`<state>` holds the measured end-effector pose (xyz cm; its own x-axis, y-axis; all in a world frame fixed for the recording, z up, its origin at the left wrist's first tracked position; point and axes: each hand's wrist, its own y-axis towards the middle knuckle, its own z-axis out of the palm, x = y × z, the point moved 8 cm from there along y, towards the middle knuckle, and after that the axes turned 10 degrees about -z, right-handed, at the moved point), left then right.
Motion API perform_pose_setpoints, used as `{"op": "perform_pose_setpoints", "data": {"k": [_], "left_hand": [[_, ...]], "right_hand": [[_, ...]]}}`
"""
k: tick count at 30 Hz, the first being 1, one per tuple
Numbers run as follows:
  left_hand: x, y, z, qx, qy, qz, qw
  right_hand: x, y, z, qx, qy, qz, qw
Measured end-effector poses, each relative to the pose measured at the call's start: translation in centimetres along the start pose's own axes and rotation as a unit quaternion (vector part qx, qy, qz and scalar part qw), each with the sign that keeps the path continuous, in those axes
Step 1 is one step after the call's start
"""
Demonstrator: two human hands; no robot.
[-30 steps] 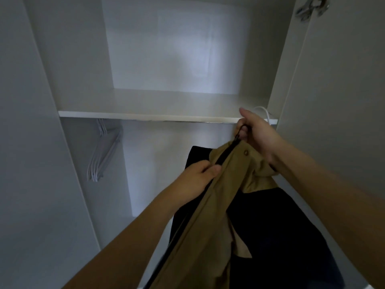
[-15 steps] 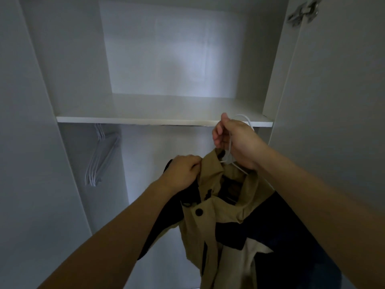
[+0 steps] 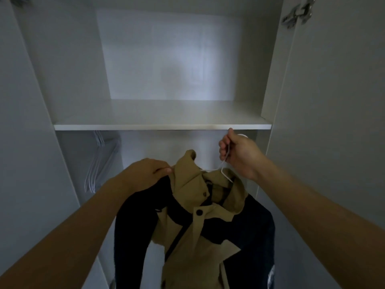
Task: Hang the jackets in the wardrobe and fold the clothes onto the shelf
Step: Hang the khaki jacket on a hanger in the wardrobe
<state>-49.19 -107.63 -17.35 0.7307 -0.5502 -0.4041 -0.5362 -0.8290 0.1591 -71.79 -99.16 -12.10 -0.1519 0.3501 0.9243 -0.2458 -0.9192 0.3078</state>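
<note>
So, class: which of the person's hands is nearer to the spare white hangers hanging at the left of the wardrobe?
Left. The left hand pinches the jacket collar, just right of the spare hangers. The right hand grips the jacket's hanger far across, by the right wall.

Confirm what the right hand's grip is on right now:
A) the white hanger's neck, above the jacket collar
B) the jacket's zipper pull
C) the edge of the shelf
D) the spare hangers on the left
A: the right hand is curled round the thin white hanger just under the shelf, with the tan and navy jacket draped on it; the left hand pinches the jacket's collar.
</note>
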Motion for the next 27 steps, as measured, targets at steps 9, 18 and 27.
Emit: {"op": "perform_pose_setpoints", "data": {"k": [9,18,27], "left_hand": [[2.7,-5.9,7.6,0.240,0.006,-0.174,0.955],[7.8,-5.9,9.5,-0.008,-0.263,-0.300,0.917],[14.2,3.4,13.1,-0.089,-0.342,-0.331,0.875]], "right_hand": [[-6.5,2.4,7.7,0.008,-0.039,0.066,0.997],[-15.2,8.2,12.3,0.152,-0.403,0.075,0.899],[-24.9,16.4,14.6,0.176,-0.374,0.092,0.906]]}}
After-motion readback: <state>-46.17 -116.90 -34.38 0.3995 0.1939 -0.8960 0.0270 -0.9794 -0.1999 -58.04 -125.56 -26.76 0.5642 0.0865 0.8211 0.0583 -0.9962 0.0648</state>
